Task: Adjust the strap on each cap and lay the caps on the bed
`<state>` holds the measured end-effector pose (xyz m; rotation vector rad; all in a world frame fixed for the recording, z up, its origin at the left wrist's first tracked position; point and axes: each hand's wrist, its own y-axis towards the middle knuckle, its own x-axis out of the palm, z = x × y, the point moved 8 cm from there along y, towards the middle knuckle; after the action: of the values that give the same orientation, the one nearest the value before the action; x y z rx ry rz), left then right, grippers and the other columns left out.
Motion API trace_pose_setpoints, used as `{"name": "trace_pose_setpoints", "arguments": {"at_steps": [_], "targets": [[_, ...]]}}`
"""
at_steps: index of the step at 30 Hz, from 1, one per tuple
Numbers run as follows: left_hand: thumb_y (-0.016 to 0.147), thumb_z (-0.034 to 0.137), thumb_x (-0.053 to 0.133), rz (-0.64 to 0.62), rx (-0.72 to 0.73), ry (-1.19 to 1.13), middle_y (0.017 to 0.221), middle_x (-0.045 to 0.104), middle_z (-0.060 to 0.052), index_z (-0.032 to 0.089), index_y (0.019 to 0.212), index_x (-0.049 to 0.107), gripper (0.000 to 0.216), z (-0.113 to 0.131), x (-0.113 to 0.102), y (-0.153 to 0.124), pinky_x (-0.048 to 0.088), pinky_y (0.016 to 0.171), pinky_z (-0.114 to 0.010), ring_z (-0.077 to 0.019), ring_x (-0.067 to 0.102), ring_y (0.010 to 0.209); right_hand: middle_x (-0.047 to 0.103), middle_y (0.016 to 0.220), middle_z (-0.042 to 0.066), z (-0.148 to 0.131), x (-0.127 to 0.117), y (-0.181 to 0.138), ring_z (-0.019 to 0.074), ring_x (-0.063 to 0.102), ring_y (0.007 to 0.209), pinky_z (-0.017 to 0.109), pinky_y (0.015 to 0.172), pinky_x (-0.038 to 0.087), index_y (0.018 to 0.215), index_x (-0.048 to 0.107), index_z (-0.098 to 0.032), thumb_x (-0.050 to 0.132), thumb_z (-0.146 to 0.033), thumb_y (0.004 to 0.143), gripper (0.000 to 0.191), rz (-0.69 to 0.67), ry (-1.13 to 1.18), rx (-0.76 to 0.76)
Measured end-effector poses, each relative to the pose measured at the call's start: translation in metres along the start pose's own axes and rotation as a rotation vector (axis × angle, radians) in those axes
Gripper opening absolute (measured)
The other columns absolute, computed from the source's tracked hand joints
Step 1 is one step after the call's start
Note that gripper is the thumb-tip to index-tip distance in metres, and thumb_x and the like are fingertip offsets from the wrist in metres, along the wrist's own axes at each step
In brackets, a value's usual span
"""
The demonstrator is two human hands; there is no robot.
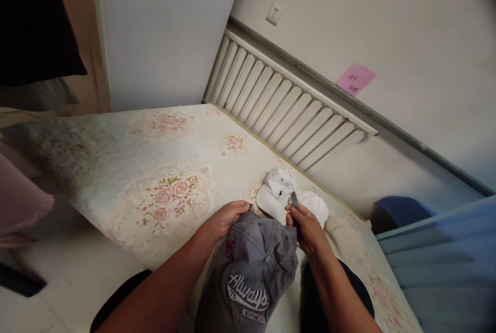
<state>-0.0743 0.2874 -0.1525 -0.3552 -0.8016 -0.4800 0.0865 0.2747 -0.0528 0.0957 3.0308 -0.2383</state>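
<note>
A grey baseball cap (pixel 267 250) with white "Always" lettering hangs between my hands, its front and brim towards me. My left hand (pixel 234 214) is closed on the cap's back edge at the left. At the right, my right hand (pixel 306 227) pinches the dark end of the cap's back strap (pixel 294 201), which sticks up past the fingers. Just beyond lie a white cap (pixel 278 188) with a small dark logo and a second white cap (pixel 315 206), partly hidden by my right hand.
The caps lie on a table or bed with a floral cover (pixel 217 178). A white radiator (pixel 279 100) runs along its far edge below a pink note (pixel 356 79). A blue curtain (pixel 453 255) stands at the right, and pink cloth (pixel 23 198) hangs at the left.
</note>
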Motion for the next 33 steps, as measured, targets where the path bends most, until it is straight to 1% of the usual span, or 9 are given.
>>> {"name": "trace_pose_setpoints", "arguments": {"at_steps": [6, 9, 13, 17, 20, 23, 26, 29, 33], "targets": [[0.062, 0.037, 0.074, -0.078, 0.107, 0.020, 0.076, 0.064, -0.004, 0.014, 0.079, 0.063, 0.031, 0.021, 0.014, -0.012, 0.045, 0.067, -0.025, -0.0128, 0.057, 0.065, 0.043, 0.043, -0.009, -0.052, 0.021, 0.006, 0.0069, 0.034, 0.037, 0.019, 0.037, 0.021, 0.083, 0.056, -0.019, 0.061, -0.041, 0.071, 0.026, 0.017, -0.136, -0.151], [0.062, 0.036, 0.074, -0.035, 0.172, -0.013, 0.075, 0.062, -0.002, 0.015, 0.078, 0.061, 0.030, 0.034, 0.014, -0.014, 0.044, 0.065, -0.024, -0.0118, 0.055, 0.064, 0.043, 0.043, -0.009, -0.081, 0.038, 0.012, 0.0075, 0.034, 0.037, 0.020, 0.037, 0.023, 0.081, 0.058, -0.017, 0.056, -0.040, 0.075, 0.023, 0.035, -0.299, -0.289], [0.068, 0.038, 0.070, 0.072, 0.363, -0.045, 0.074, 0.059, 0.001, 0.016, 0.082, 0.058, 0.029, 0.070, 0.020, -0.024, 0.043, 0.062, -0.022, -0.0106, 0.053, 0.063, 0.043, 0.043, -0.008, -0.129, 0.064, 0.017, 0.0086, 0.037, 0.038, 0.021, 0.040, 0.027, 0.078, 0.059, -0.017, 0.050, -0.034, 0.079, 0.019, 0.056, -0.472, -0.494], [0.077, 0.037, 0.061, 0.227, 0.650, 0.297, 0.072, 0.055, 0.002, 0.016, 0.086, 0.059, 0.023, 0.119, 0.050, -0.062, 0.037, 0.058, -0.018, -0.0088, 0.048, 0.063, 0.041, 0.050, -0.008, -0.194, 0.073, -0.013, 0.0091, 0.038, 0.043, 0.022, 0.045, 0.031, 0.082, 0.059, -0.018, 0.045, -0.031, 0.083, 0.018, 0.215, -0.509, -0.854], [0.083, 0.036, 0.054, 0.337, 0.870, 0.594, 0.074, 0.055, 0.002, 0.017, 0.085, 0.059, 0.020, 0.136, 0.074, -0.093, 0.036, 0.063, -0.019, -0.0102, 0.047, 0.068, 0.044, 0.059, -0.005, -0.215, 0.058, -0.055, 0.0101, 0.042, 0.049, 0.024, 0.051, 0.034, 0.093, 0.059, -0.020, 0.043, -0.032, 0.087, 0.021, 0.442, -0.485, -1.095], [0.085, 0.033, 0.049, 0.279, 0.827, 0.792, 0.073, 0.055, 0.001, 0.017, 0.082, 0.061, 0.020, 0.117, 0.077, -0.086, 0.035, 0.066, -0.021, -0.0115, 0.046, 0.070, 0.046, 0.061, -0.004, -0.185, 0.039, -0.070, 0.0116, 0.044, 0.052, 0.026, 0.053, 0.035, 0.097, 0.058, -0.020, 0.044, -0.032, 0.087, 0.021, 0.518, -0.539, -1.057], [0.080, 0.029, 0.051, 0.254, 0.614, 0.829, 0.065, 0.049, 0.003, 0.017, 0.073, 0.058, 0.015, 0.079, 0.049, -0.051, 0.031, 0.061, -0.021, -0.0110, 0.042, 0.064, 0.046, 0.056, -0.005, -0.113, 0.027, -0.047, 0.0128, 0.045, 0.049, 0.026, 0.051, 0.036, 0.093, 0.058, -0.021, 0.043, -0.031, 0.086, 0.020, 0.359, -0.569, -0.747], [0.076, 0.027, 0.053, 0.219, 0.398, 0.756, 0.059, 0.044, 0.005, 0.017, 0.069, 0.055, 0.012, 0.041, 0.021, -0.017, 0.028, 0.055, -0.021, -0.0098, 0.038, 0.057, 0.047, 0.052, -0.006, -0.036, 0.017, -0.025, 0.0133, 0.045, 0.044, 0.026, 0.047, 0.037, 0.092, 0.056, -0.021, 0.043, -0.029, 0.082, 0.018, 0.207, -0.453, -0.418], [0.071, 0.027, 0.057, 0.134, 0.313, 0.717, 0.057, 0.047, 0.005, 0.016, 0.070, 0.055, 0.011, 0.018, 0.015, 0.001, 0.027, 0.051, -0.020, -0.0088, 0.040, 0.053, 0.050, 0.054, -0.006, 0.016, 0.013, -0.018, 0.0108, 0.043, 0.039, 0.025, 0.041, 0.035, 0.092, 0.055, -0.020, 0.050, -0.032, 0.076, 0.020, 0.098, -0.274, -0.188]]}}
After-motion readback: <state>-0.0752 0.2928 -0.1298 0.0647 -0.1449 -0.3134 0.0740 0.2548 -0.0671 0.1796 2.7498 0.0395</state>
